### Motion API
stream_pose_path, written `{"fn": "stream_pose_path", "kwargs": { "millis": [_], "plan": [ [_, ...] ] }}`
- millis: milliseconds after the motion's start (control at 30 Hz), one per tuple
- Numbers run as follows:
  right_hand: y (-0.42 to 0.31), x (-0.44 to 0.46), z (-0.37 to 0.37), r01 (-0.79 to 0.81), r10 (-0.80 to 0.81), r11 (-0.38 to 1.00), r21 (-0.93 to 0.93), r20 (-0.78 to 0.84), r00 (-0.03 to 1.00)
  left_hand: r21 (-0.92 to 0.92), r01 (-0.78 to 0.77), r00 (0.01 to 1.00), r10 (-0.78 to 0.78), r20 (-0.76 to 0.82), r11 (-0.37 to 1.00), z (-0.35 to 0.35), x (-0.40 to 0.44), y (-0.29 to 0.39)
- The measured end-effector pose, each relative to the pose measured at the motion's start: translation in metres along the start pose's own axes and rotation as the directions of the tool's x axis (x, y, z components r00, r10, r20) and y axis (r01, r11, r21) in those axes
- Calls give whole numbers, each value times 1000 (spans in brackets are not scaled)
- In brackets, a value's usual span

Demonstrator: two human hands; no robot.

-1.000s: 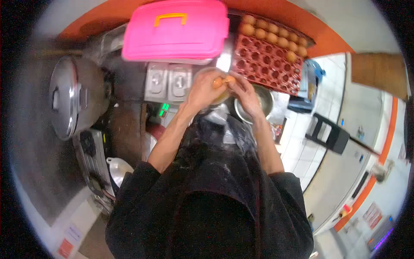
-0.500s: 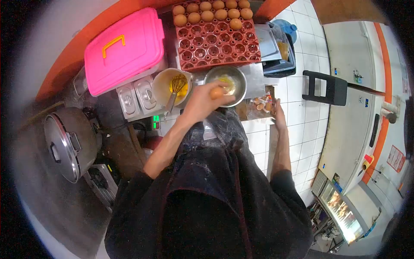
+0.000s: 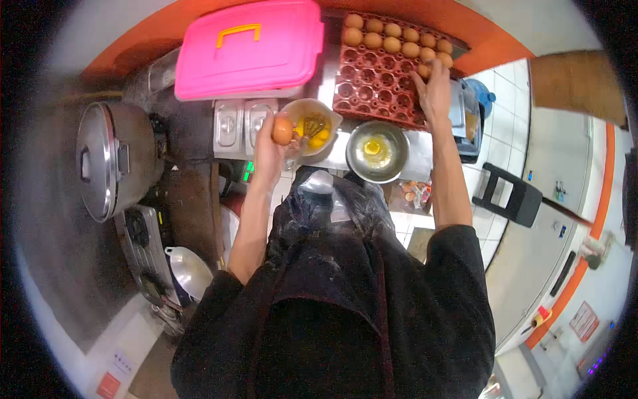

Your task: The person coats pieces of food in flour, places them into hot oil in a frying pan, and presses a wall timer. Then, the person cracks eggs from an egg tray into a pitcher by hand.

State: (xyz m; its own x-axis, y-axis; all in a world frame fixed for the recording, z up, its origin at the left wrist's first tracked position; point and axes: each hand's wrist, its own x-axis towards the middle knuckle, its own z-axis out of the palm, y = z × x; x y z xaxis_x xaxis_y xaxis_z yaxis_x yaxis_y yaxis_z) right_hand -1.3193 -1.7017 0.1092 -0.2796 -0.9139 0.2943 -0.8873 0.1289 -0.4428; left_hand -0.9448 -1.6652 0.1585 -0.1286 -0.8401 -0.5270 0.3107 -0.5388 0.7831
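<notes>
My left hand (image 3: 268,151) is closed around a brown egg (image 3: 283,131), beside the pale mixing bowl (image 3: 337,120). Several yolks and a whisk (image 3: 314,128) are in that bowl; the whisk's handle is partly hidden near my left fingers. My right hand (image 3: 436,93) reaches over the red egg tray (image 3: 362,90), thumb and fingers around a single brown egg (image 3: 424,70) in front of the filled rows. Between my hands stands a metal bowl (image 3: 355,166) with a yolk (image 3: 373,147) and clear egg white in it.
A pink-lidded box (image 3: 249,60) stands behind two lidded steel containers (image 3: 228,126). A bag of eggshells (image 3: 411,195) hangs below the counter's front edge. On the left are a large lidded pot (image 3: 109,163) and a wok (image 3: 189,271); a black stool (image 3: 512,196) is at right.
My left hand has moved with an egg from above the metal bowl to beside the mixing bowl. My right hand has gone from the shell bag up to the egg tray. The view has shifted.
</notes>
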Motion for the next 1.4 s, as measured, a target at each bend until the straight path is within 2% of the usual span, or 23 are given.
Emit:
{"fn": "stream_pose_path", "kwargs": {
  "millis": [33,133,300,367,400,467,500,567,633,667,700,767,800,900,967,1000,1033,1067,1100,1167,1233,1300,1400],
  "plan": [
    [4,3,2,11,-11,1000,-12,-37,999,-34,-30,999,29,-33,999,-10,3,-1],
    [2,10,-7,-65,63,998,28,40,997,-29,-29,997,27,-67,999,-26,5,-1],
    [-5,13,-8,-45,46,999,-28,35,998,-100,2,1000,-1,11,995,-24,11,-6],
    [-34,-1,-20,-123,133,982,146,-63,989,-130,15,1000,-14,14,991,-17,15,-9],
    [-67,-10,-28,-311,290,813,491,121,949,-123,-5,999,9,31,992,-10,15,-9],
    [-115,-38,-17,-469,288,465,751,373,882,-32,-21,999,22,31,999,7,6,-9],
    [-129,-52,-3,-438,213,430,789,383,899,-34,-21,999,22,32,999,10,9,-13],
    [-206,-65,-31,-441,222,395,806,383,897,-89,-5,998,11,67,996,14,14,-23],
    [-219,-80,-9,-117,96,759,640,69,993,-111,-52,997,59,59,992,20,14,-26],
    [-228,-85,-9,-199,62,754,626,234,970,-130,-97,993,105,51,987,21,15,-27],
    [-229,-88,-2,-194,58,756,625,231,971,-134,-101,993,109,51,986,20,17,-27],
    [-231,-98,8,-197,-90,758,621,398,913,-158,-41,998,48,39,987,16,17,-30],
    [-229,-95,4,-263,-59,743,615,452,890,-162,-44,998,50,34,986,12,17,-31],
    [-230,-97,6,-239,18,716,655,326,945,-161,-7,1000,9,13,987,2,13,-32],
    [-223,-100,18,-308,44,656,690,372,927,-290,-55,985,99,139,956,-3,17,-25],
    [-212,-103,31,-428,41,516,742,478,877,-292,-56,986,99,137,955,-8,16,-19],
    [-200,-104,42,-542,18,363,758,576,817,37,-220,955,208,209,975,-15,17,-10],
    [-198,-98,42,-576,-16,278,769,603,797,347,-384,907,280,313,856,-20,20,-3],
    [-195,-94,41,-576,-16,277,769,603,797,348,-384,908,280,313,855,-23,20,0],
    [-193,-85,34,-615,-123,406,676,707,696,350,-440,866,287,409,827,-27,23,5],
    [-201,-79,24,-650,-150,347,677,724,674,424,-442,874,274,401,791,-32,26,10],
    [-199,-73,23,-526,-267,494,693,696,666,497,-441,883,262,390,747,-34,30,13],
    [-192,-70,34,-445,-323,569,691,686,652,628,-424,900,225,374,653,-34,33,18]
  ]
}}
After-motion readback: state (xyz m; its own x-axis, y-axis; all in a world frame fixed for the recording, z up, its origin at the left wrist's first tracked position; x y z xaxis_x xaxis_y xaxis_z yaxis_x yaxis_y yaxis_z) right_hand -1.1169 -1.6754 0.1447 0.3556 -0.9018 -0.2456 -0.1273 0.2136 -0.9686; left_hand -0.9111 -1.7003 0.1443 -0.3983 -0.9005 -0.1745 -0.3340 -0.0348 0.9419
